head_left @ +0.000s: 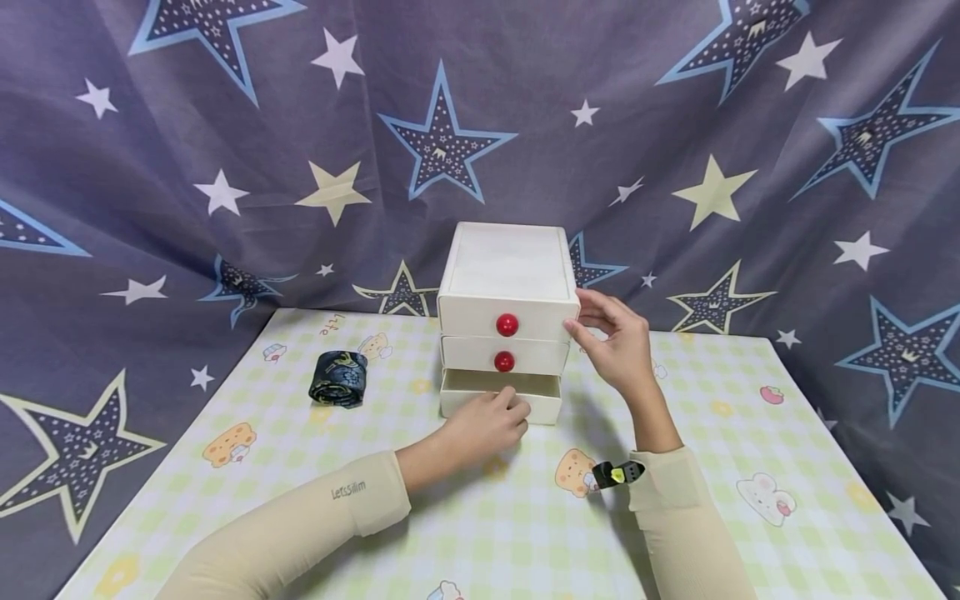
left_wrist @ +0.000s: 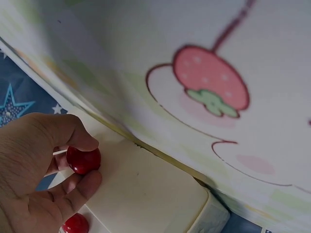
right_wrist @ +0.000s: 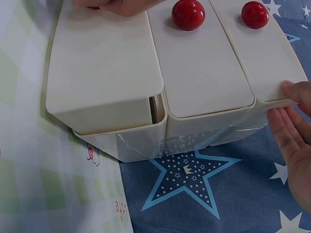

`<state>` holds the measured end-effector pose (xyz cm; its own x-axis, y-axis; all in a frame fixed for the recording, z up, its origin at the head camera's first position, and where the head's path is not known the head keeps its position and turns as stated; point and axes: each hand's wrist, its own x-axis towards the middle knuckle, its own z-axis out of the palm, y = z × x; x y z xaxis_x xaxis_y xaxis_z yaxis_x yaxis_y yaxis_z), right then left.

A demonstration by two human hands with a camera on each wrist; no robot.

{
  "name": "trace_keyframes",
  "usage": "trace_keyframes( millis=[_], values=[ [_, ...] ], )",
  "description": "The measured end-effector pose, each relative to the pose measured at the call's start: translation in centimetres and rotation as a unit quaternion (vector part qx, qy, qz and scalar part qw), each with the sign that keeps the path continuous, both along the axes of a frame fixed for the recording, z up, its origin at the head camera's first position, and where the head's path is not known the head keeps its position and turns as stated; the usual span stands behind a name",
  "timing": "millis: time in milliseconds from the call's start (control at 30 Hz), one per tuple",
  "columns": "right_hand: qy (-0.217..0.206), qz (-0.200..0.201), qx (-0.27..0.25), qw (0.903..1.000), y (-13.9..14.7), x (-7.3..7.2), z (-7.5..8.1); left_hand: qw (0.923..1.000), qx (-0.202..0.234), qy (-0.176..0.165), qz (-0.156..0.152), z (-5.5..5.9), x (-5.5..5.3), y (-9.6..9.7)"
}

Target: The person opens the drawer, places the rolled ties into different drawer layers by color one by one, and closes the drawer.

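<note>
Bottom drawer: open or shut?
Partly open: the bottom drawer juts past the middle drawer and shows its inside; the left hand pinches its red knob.

Head view: bright, diffuse light; soft shadows on the bench (head_left: 525, 542) lie toward 5 o'clock of the left sleeve (head_left: 285, 521) and 9 o'clock of the right sleeve (head_left: 682, 517). Small glints mark the red knobs (head_left: 507, 325). Wrist views: dimmer; left wrist shaded near 10 o'clock, its nearest bench surface softly blurred.

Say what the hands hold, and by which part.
The left hand pinches the bottom drawer by its red knob; the right hand holds the cabinet by its right front edge, at the top drawer.
</note>
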<state>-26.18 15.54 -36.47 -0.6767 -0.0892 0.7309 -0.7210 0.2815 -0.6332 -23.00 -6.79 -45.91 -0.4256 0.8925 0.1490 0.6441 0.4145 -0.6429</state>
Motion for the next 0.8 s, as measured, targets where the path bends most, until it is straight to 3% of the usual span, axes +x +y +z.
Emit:
trace_keyframes(
  millis=[800],
  values=[
    [-0.001,-0.001,0.002,1.0000,0.0,0.0,-0.1,0.9998,0.010,0.009,-0.016,-0.1,1.4,-0.4]
  ],
)
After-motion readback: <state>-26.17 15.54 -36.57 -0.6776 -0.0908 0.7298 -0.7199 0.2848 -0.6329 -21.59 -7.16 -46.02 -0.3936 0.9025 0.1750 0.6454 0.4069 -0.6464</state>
